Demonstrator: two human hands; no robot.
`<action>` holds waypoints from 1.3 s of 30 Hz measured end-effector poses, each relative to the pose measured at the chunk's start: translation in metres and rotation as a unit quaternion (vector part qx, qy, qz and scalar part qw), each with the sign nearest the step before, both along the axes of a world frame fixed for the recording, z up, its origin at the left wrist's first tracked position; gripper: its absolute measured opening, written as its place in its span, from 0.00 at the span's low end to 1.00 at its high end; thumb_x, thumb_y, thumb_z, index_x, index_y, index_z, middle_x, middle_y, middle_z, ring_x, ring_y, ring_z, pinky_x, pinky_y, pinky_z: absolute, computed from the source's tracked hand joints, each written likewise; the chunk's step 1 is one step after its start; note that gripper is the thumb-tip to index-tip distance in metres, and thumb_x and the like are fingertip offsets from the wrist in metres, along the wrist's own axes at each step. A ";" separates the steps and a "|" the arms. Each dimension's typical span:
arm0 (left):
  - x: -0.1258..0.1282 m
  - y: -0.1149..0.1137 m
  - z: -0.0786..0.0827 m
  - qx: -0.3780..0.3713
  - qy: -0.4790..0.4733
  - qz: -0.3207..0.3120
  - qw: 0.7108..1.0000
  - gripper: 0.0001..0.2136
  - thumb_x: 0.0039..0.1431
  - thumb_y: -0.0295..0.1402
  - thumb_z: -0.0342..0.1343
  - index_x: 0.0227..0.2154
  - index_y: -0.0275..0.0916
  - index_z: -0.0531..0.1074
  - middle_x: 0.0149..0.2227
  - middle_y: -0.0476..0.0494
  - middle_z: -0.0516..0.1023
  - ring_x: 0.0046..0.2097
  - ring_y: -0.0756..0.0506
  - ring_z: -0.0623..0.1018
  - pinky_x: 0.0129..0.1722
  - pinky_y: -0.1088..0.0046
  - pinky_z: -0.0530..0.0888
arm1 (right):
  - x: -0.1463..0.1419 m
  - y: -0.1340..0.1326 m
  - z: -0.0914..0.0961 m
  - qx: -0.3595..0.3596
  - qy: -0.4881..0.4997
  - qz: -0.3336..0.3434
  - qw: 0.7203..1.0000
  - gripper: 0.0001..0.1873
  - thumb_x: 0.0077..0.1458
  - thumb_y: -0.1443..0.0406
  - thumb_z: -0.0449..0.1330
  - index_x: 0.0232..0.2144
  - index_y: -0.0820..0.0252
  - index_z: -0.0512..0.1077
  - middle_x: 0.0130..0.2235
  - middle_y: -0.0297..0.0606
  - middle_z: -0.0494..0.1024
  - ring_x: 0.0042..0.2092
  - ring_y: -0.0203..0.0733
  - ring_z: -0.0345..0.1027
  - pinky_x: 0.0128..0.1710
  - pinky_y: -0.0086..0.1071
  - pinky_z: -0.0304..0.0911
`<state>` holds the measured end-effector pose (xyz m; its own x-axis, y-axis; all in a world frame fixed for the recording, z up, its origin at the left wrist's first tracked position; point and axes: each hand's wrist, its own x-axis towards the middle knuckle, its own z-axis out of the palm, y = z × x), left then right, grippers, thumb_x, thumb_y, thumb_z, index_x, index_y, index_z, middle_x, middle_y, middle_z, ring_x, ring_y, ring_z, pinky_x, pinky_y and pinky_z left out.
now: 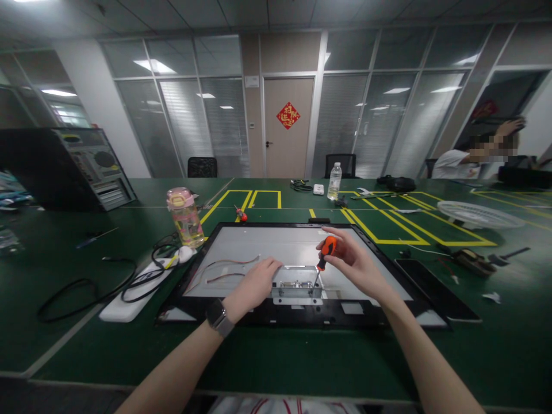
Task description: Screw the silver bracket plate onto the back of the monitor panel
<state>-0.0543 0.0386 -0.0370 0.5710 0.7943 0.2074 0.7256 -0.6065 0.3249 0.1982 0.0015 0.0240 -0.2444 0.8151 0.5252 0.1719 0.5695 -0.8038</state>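
Note:
In my right hand (pixel 353 259) is an orange and black screwdriver (pixel 328 246), held tilted with its shaft pointing down. The tip meets the right part of a metal bracket (pixel 297 292) that has a row of connectors on it. My left hand (pixel 256 284), with a watch on its wrist, has its fingers together and bent over the bracket's upper left corner; its thumb is hidden. Under both hands lies a flat display panel (pixel 241 241) with a black frame and a grey metal back. Thin cables (pixel 226 279) run loose across the panel's left half.
A pink-lidded bottle (pixel 186 215), a white power strip (pixel 133 293) and black cables stand left of the panel. A computer case (pixel 64 169) sits farther left. Right are a black flat slab (pixel 435 290) and a tape roll (pixel 474 261). A water bottle (pixel 334 181) stands behind; a person sits far right.

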 end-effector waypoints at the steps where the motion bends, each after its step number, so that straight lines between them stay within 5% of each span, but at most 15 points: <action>1: 0.000 0.000 0.000 0.001 0.000 0.000 1.000 0.25 0.52 0.14 0.40 0.51 0.39 0.65 0.50 0.41 0.69 0.51 0.45 0.70 0.54 0.69 0.64 | 0.001 0.000 0.001 -0.002 0.010 0.007 1.000 0.24 0.56 0.61 0.60 0.54 0.50 0.61 0.40 0.38 0.75 0.40 0.43 0.72 0.45 0.44 0.70; 5: 0.000 0.000 0.000 0.013 -0.006 -0.006 1.000 0.25 0.52 0.14 0.39 0.51 0.37 0.65 0.49 0.40 0.69 0.51 0.45 0.70 0.54 0.70 0.65 | 0.014 0.004 0.002 0.020 0.060 -0.010 0.998 0.21 0.57 0.60 0.59 0.53 0.49 0.60 0.45 0.41 0.75 0.39 0.44 0.75 0.44 0.44 0.72; 8: 0.000 -0.001 0.001 0.011 -0.004 -0.003 1.000 0.25 0.52 0.14 0.39 0.51 0.38 0.65 0.50 0.41 0.69 0.51 0.46 0.70 0.54 0.70 0.65 | 0.030 0.013 0.000 0.103 0.058 -0.169 0.978 0.25 0.57 0.59 0.58 0.56 0.50 0.60 0.46 0.42 0.76 0.38 0.44 0.75 0.42 0.43 0.72; 11: 0.000 -0.001 0.003 0.006 0.001 0.000 1.000 0.25 0.52 0.14 0.39 0.51 0.38 0.65 0.50 0.40 0.69 0.51 0.46 0.70 0.55 0.70 0.65 | 0.046 0.025 -0.008 0.151 -0.117 -0.322 0.927 0.22 0.56 0.62 0.58 0.54 0.53 0.67 0.45 0.42 0.77 0.39 0.47 0.73 0.39 0.40 0.70; 15: 0.001 -0.004 0.007 0.001 0.001 -0.002 1.000 0.25 0.52 0.14 0.39 0.52 0.36 0.65 0.51 0.39 0.69 0.52 0.46 0.70 0.55 0.70 0.64 | 0.057 0.038 -0.027 -0.003 -0.429 -0.330 0.841 0.25 0.53 0.72 0.55 0.53 0.54 0.70 0.46 0.45 0.78 0.45 0.53 0.72 0.41 0.39 0.66; 17: 0.001 -0.004 0.008 0.000 -0.003 -0.003 1.000 0.25 0.53 0.15 0.40 0.52 0.37 0.65 0.51 0.40 0.69 0.52 0.46 0.70 0.56 0.70 0.64 | 0.058 0.042 -0.038 -0.031 -0.452 -0.311 0.836 0.24 0.49 0.75 0.56 0.48 0.55 0.74 0.40 0.46 0.80 0.42 0.54 0.74 0.39 0.38 0.65; 20: -0.003 -0.001 0.007 -0.005 -0.025 -0.012 1.000 0.23 0.55 0.17 0.40 0.51 0.39 0.66 0.51 0.41 0.70 0.52 0.46 0.70 0.56 0.68 0.64 | 0.057 0.044 -0.047 -0.049 -0.457 -0.289 0.840 0.22 0.48 0.76 0.56 0.45 0.58 0.77 0.37 0.49 0.80 0.40 0.54 0.75 0.38 0.38 0.65; 24: -0.018 0.008 0.012 -0.048 -0.094 -0.007 0.994 0.16 0.64 0.31 0.43 0.52 0.37 0.68 0.52 0.39 0.73 0.53 0.43 0.71 0.57 0.65 0.64 | 0.048 0.040 -0.042 -0.034 -0.432 -0.235 0.870 0.24 0.53 0.65 0.60 0.53 0.60 0.70 0.49 0.51 0.76 0.48 0.53 0.72 0.46 0.40 0.66; 27: -0.029 0.011 0.019 -0.125 -0.113 -0.022 0.985 0.24 0.58 0.42 0.55 0.56 0.41 0.65 0.56 0.40 0.70 0.56 0.41 0.69 0.58 0.63 0.63 | 0.036 0.035 -0.039 -0.068 -0.296 -0.055 0.951 0.32 0.52 0.61 0.62 0.59 0.59 0.61 0.56 0.48 0.71 0.55 0.50 0.67 0.53 0.43 0.63; 29: -0.031 0.012 0.020 -0.152 -0.101 -0.041 0.982 0.33 0.49 0.44 0.63 0.58 0.41 0.64 0.58 0.40 0.68 0.57 0.39 0.68 0.58 0.63 0.62 | 0.028 0.032 -0.041 -0.115 -0.254 0.036 0.960 0.40 0.46 0.61 0.67 0.60 0.56 0.59 0.56 0.46 0.71 0.57 0.49 0.65 0.57 0.45 0.60; 39: -0.023 0.009 0.024 -0.103 -0.131 -0.070 0.984 0.31 0.41 0.37 0.69 0.52 0.41 0.70 0.50 0.42 0.73 0.51 0.41 0.72 0.52 0.66 0.67 | 0.016 0.028 -0.040 -0.073 -0.259 0.024 0.963 0.33 0.37 0.69 0.69 0.48 0.58 0.66 0.51 0.40 0.70 0.53 0.48 0.65 0.56 0.42 0.57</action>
<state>-0.0775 0.0472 -0.0134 0.6270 0.7517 0.2045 0.5144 -0.5966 0.6160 0.2144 0.0297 -0.0161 -0.4827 0.8520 0.2026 0.5475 0.4742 -0.6895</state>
